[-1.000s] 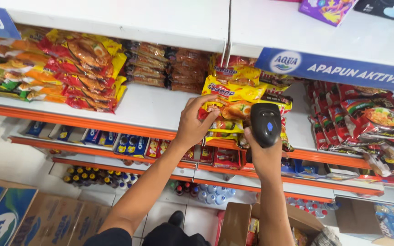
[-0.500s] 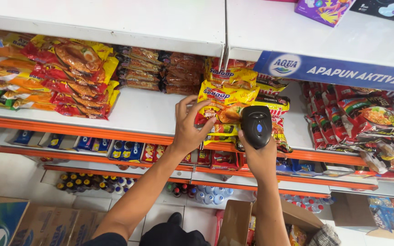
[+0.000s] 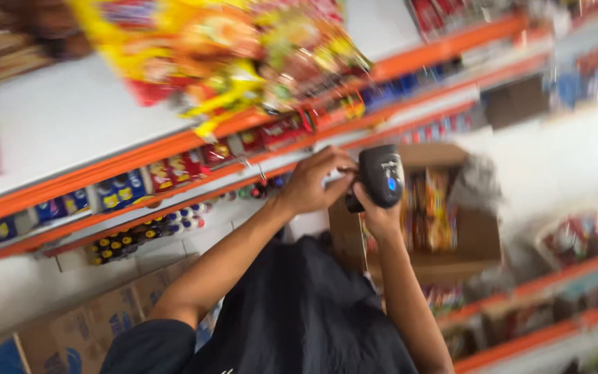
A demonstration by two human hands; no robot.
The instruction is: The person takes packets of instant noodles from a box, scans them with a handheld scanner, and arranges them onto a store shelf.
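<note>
The view is blurred and tilted. My right hand [image 3: 376, 216] is shut on a black handheld scanner [image 3: 381, 174], held up in front of the orange-edged shelves [image 3: 105, 170]. My left hand [image 3: 311, 185] is just left of the scanner with its fingers curled toward the scanner's side. The blur hides whether they touch it or hold anything. Yellow and red snack packets [image 3: 237, 55] lie on the white shelf above both hands, apart from them.
An open cardboard box [image 3: 475, 239] with snack packets in it sits behind the scanner. Small packets [image 3: 167, 174] and bottles [image 3: 140, 235] line the lower shelves. Printed cartons [image 3: 70, 332] stand on the floor at lower left. My dark clothing [image 3: 299, 312] fills the bottom middle.
The view has swung and tilted sharply. My left hand has come off the yellow packet on the shelf and moved down beside the scanner. The scanner has stayed in my right hand.
</note>
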